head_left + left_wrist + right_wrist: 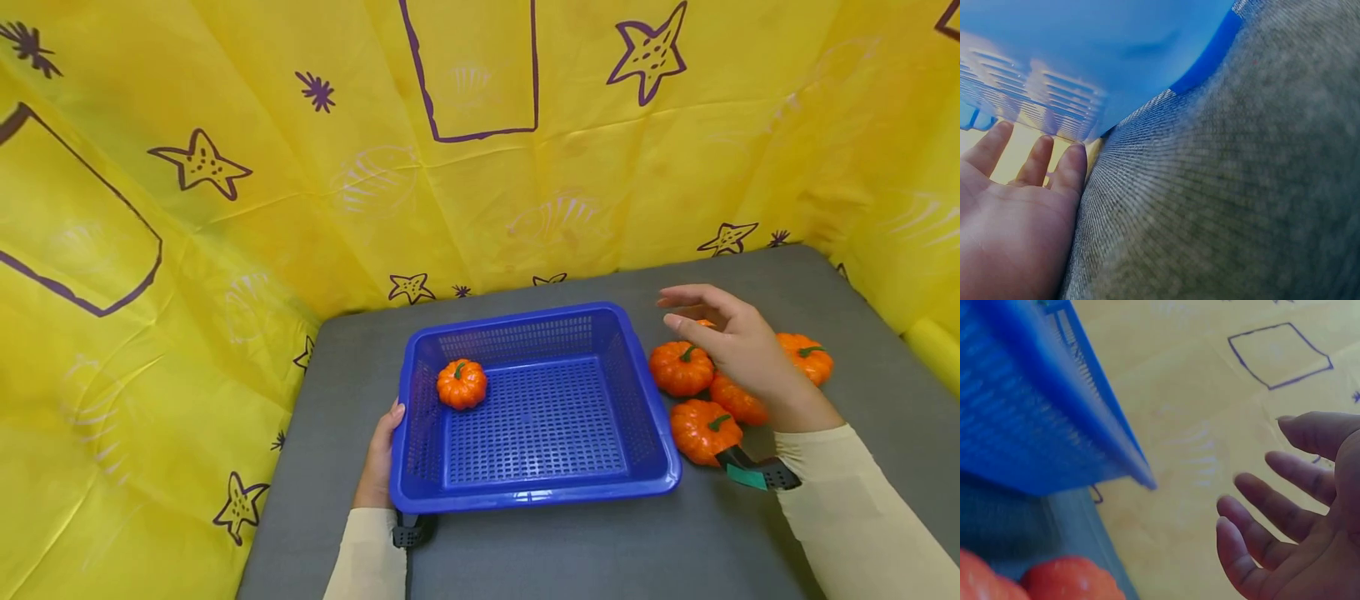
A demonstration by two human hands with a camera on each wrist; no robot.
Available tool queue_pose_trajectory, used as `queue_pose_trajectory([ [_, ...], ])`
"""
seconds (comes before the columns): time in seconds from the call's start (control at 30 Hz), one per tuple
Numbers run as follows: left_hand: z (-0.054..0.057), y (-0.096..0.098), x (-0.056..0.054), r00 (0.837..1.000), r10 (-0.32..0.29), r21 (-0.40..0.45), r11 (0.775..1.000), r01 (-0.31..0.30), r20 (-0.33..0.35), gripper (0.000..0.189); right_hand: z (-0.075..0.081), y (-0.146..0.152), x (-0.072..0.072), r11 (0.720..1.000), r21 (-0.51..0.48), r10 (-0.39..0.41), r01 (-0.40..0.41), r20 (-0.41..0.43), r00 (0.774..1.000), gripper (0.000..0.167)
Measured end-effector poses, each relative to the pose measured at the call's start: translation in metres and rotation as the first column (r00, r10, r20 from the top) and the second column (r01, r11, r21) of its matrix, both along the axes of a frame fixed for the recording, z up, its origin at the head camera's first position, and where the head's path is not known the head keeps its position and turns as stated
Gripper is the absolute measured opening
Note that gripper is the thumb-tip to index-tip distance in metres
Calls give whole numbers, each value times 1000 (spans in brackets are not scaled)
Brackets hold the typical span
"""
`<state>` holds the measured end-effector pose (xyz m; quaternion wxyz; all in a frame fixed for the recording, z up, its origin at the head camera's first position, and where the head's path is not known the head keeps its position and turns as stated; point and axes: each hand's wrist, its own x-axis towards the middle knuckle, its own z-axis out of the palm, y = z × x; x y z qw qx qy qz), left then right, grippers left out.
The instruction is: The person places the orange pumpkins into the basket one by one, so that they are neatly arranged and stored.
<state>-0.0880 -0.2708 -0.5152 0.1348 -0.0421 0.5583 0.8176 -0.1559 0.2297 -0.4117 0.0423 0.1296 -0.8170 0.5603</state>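
Note:
A blue plastic basket with slotted walls sits on the grey table, one small orange pumpkin inside at its left. My left hand holds the basket's left side, thumb at the rim; in the left wrist view its fingertips meet the slotted outer wall. To the right of the basket, my right hand hovers over a group of pumpkins with nothing in its grasp. Its fingers are spread and loosely bent in the right wrist view. The hand partly hides several pumpkins, among them a front one and a left one.
The grey table meets a yellow cloth backdrop with purple star drawings at the back and left. Another pumpkin lies right of my right hand. A yellow roll-like fold borders the table's right edge.

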Motion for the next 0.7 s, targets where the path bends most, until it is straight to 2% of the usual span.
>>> queue_pose_trajectory([
  [0.2,-3,2,-3,1000,-21,12,1000,21,-8,63,-10,21,3,1000,8,-27,26,22,999,40],
  [0.4,-2,1,-3,999,-24,4,1000,25,-23,66,-15,38,5,998,28,-50,50,-19,999,42],
  [0.57,-3,-1,-2,1000,4,-11,1000,-5,-7,67,-14,49,6,992,29,-123,123,-6,992,44],
  [0.7,-4,-1,-3,1000,1,0,1000,-1,1,65,-14,63,7,984,1,-176,176,4,984,46],
])
